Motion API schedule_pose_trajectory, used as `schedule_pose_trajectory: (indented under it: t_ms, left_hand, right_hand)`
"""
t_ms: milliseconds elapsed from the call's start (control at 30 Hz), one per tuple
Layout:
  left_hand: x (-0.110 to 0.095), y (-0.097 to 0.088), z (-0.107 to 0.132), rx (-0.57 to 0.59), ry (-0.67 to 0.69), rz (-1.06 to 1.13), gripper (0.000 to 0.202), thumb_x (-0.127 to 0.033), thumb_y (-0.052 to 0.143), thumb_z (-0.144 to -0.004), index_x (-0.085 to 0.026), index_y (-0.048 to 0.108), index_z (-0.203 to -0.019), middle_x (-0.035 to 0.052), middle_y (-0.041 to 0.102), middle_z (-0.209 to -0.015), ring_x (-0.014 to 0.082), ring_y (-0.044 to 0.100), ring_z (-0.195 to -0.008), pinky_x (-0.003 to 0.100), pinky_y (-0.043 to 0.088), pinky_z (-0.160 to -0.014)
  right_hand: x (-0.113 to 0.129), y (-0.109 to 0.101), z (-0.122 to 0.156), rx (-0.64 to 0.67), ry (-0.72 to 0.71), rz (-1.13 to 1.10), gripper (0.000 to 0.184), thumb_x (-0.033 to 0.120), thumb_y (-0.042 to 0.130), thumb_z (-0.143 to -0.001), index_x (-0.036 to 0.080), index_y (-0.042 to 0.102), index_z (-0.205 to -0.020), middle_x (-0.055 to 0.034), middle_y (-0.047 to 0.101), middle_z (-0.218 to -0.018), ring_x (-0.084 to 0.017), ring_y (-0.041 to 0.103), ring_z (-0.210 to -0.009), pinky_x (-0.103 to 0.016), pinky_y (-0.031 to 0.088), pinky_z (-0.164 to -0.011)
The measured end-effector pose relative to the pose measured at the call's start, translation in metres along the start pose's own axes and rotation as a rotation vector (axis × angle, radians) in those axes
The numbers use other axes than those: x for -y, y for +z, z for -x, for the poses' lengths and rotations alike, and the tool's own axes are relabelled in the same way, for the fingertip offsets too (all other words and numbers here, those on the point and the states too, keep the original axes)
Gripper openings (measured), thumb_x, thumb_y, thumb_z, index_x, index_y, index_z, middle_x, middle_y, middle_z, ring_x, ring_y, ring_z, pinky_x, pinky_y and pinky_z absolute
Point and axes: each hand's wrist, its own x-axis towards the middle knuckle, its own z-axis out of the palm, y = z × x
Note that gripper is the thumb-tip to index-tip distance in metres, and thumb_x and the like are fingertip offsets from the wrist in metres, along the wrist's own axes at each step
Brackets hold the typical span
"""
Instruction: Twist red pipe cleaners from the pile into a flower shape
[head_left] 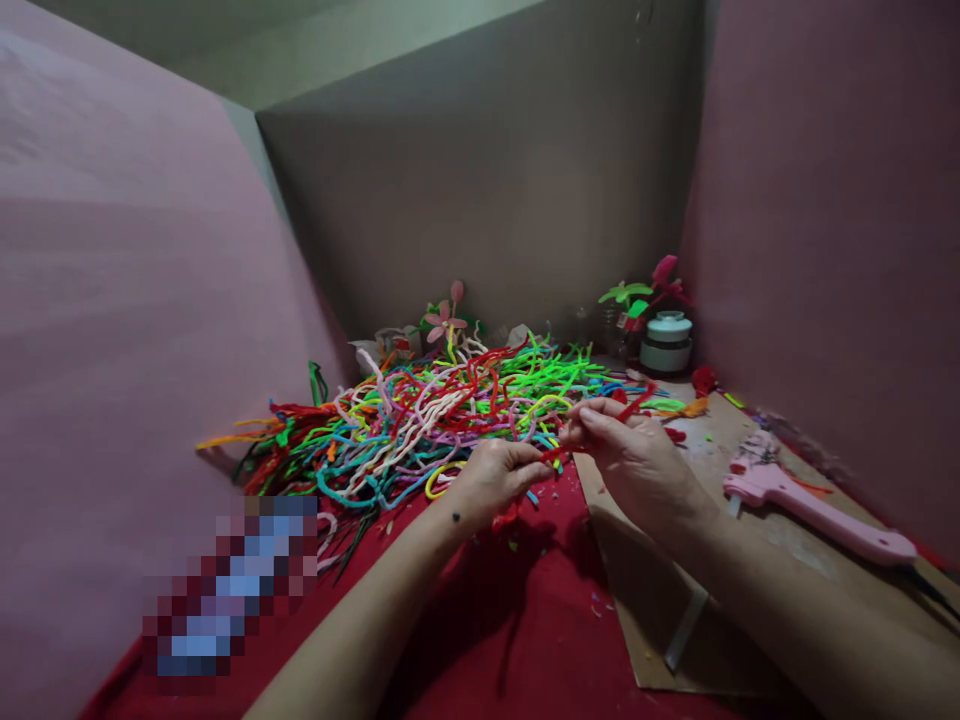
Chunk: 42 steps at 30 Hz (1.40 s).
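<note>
Between my two hands runs a red pipe cleaner (556, 454), held above the front edge of the pile. My left hand (495, 478) is closed, thumb and fingers pinching it; a bit of red fuzz hangs below that palm. My right hand (630, 460) is closed too, its fingertips pinched on the red pipe cleaner, and a red end (639, 399) sticks up past the fingers. Just beyond lies a large tangled heap of pipe cleaners (442, 410) in green, red, white, purple, yellow and blue.
A pink glue gun (825, 510) with a cord rests at right on a brown board (637, 630). Behind the heap stand a pale green jar (667, 345) and pipe-cleaner flowers (445, 322). A red cloth (465, 640) covers the table. Pink walls (135, 300) rise on both sides.
</note>
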Motion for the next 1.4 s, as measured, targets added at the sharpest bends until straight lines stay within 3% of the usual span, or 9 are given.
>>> schedule_pose_trajectory:
  t_ms: [133,267,467,633,800,967,1133,1300,1400]
  left_hand:
    - [-0.004,-0.002,0.005,0.074,-0.040,0.140,0.023,-0.033,0.053,-0.075,-0.012,0.063,-0.071,-0.0047,0.044,-0.052,0.0056,0.036,-0.048,0.018,0.027,-0.048]
    - [-0.010,-0.005,0.010,0.165,-0.201,0.414,0.021,-0.035,0.054,-0.073,-0.013,0.055,-0.074,-0.0034,0.051,-0.055,0.0057,0.042,-0.041,0.019,0.032,-0.043]
    - [-0.014,-0.007,0.014,0.240,-0.176,0.432,0.023,-0.034,0.055,-0.074,-0.012,0.059,-0.077,-0.0058,0.045,-0.050,0.0019,0.029,-0.037,0.017,0.020,-0.037]
    - [-0.015,-0.008,0.018,0.291,-0.141,0.348,0.026,-0.037,0.054,-0.076,-0.012,0.059,-0.076,-0.0061,0.042,-0.050,0.0026,0.029,-0.040,0.017,0.022,-0.039]
    - [-0.015,-0.015,0.018,0.382,-0.122,0.273,0.022,-0.033,0.054,-0.077,-0.012,0.057,-0.072,-0.0056,0.043,-0.050,0.0035,0.033,-0.043,0.017,0.025,-0.042]
    - [-0.010,-0.022,0.018,0.476,0.026,0.111,0.020,-0.030,0.052,-0.079,-0.013,0.060,-0.072,-0.0048,0.046,-0.053,0.0043,0.036,-0.046,0.017,0.029,-0.046]
    - [-0.011,-0.018,0.022,0.461,0.167,-0.010,0.020,-0.026,0.050,-0.081,-0.014,0.059,-0.068,-0.0036,0.049,-0.054,0.0047,0.043,-0.050,0.016,0.032,-0.050]
    - [-0.011,-0.014,0.025,0.665,-0.024,0.178,0.028,-0.037,0.051,-0.080,-0.016,0.050,-0.061,-0.0041,0.050,-0.051,0.0040,0.041,-0.037,0.015,0.031,-0.038]
    - [-0.009,-0.015,0.025,0.718,-0.096,0.309,0.032,-0.042,0.053,-0.078,-0.016,0.048,-0.061,-0.0041,0.051,-0.050,0.0041,0.042,-0.035,0.015,0.034,-0.037]
  right_hand:
    - [0.009,-0.005,-0.008,0.063,0.006,-0.082,0.023,0.035,0.055,-0.081,0.014,0.063,-0.080,0.0026,0.048,-0.048,-0.010,0.047,-0.049,-0.027,0.041,-0.057]
    - [0.023,-0.013,-0.016,0.063,0.027,-0.159,0.031,0.039,0.045,-0.087,0.013,0.060,-0.080,0.0085,0.026,-0.037,-0.006,0.019,-0.034,-0.022,0.027,-0.040]
    - [0.036,-0.020,-0.018,0.037,0.045,-0.175,0.044,0.044,0.032,-0.090,0.014,0.060,-0.075,0.0084,0.019,-0.034,-0.007,0.009,-0.035,-0.021,0.016,-0.036]
    - [0.043,-0.024,-0.020,0.008,0.039,-0.178,0.053,0.046,0.023,-0.092,0.014,0.059,-0.069,0.0079,0.018,-0.031,-0.007,0.009,-0.033,-0.021,0.016,-0.035]
    - [0.044,-0.026,-0.023,-0.045,0.030,-0.182,0.050,0.040,0.024,-0.093,0.013,0.058,-0.068,0.0076,0.021,-0.031,-0.007,0.011,-0.032,-0.021,0.016,-0.034]
    - [0.038,-0.024,-0.024,-0.088,0.056,-0.202,0.047,0.036,0.025,-0.093,0.012,0.058,-0.071,0.0077,0.022,-0.030,-0.007,0.011,-0.031,-0.021,0.017,-0.034]
    - [0.036,-0.026,-0.024,-0.092,0.110,-0.232,0.043,0.033,0.025,-0.094,0.012,0.058,-0.077,0.0085,0.021,-0.032,-0.007,0.011,-0.033,-0.020,0.018,-0.035]
    - [0.031,-0.019,-0.018,0.043,0.148,-0.213,0.037,0.040,0.031,-0.091,0.014,0.058,-0.088,0.0073,0.025,-0.044,-0.008,0.020,-0.037,-0.021,0.026,-0.037]
    - [0.027,-0.015,-0.017,0.021,0.182,-0.221,0.027,0.032,0.035,-0.090,0.017,0.055,-0.082,0.0037,0.035,-0.056,-0.009,0.033,-0.043,-0.022,0.035,-0.043]
